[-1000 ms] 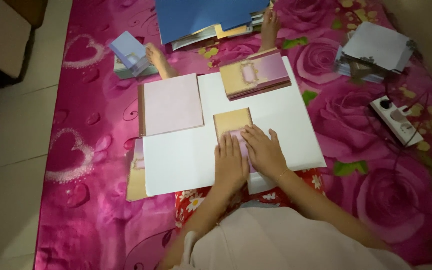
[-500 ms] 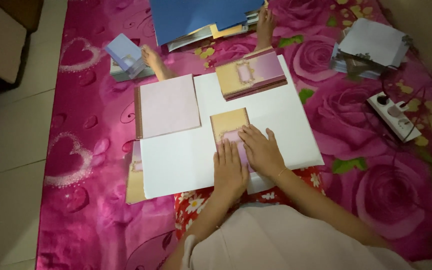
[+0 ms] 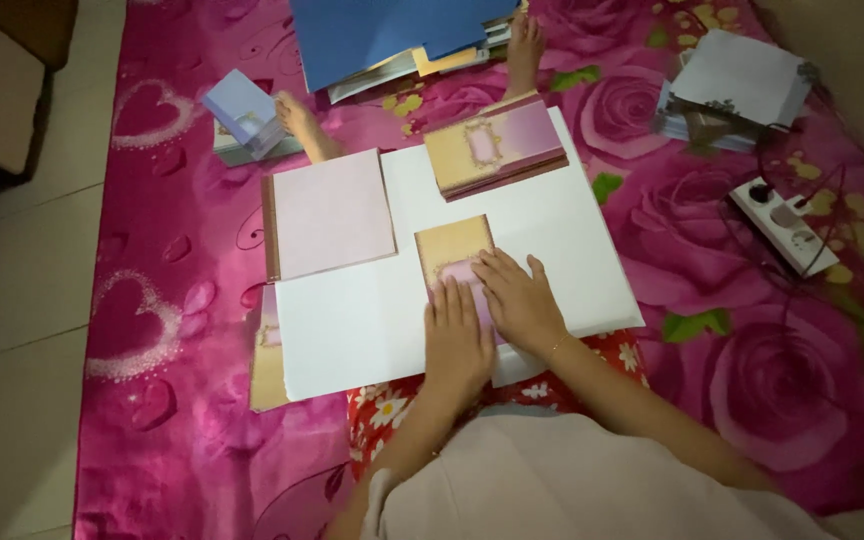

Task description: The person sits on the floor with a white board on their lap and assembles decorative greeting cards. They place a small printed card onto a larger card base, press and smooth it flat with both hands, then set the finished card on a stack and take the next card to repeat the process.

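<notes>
Both hands, left [image 3: 457,345] and right [image 3: 517,300], lie flat with fingers spread, pressing a gold-bordered pink card [image 3: 454,250] onto the smooth white rectangular board [image 3: 352,320]

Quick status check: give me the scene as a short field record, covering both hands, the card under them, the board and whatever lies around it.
left hand: flat, palm down on the card
right hand: flat on the card, beside the left
card: gold and pink, lying on the board, lower part covered by the hands
board: white, on a pink rose blanket
pink sheets: stack on the board's left corner
card stack: gold and pink, at the board's far edge
power strip: right, on the blanket
blue folder: far side, over papers
</notes>
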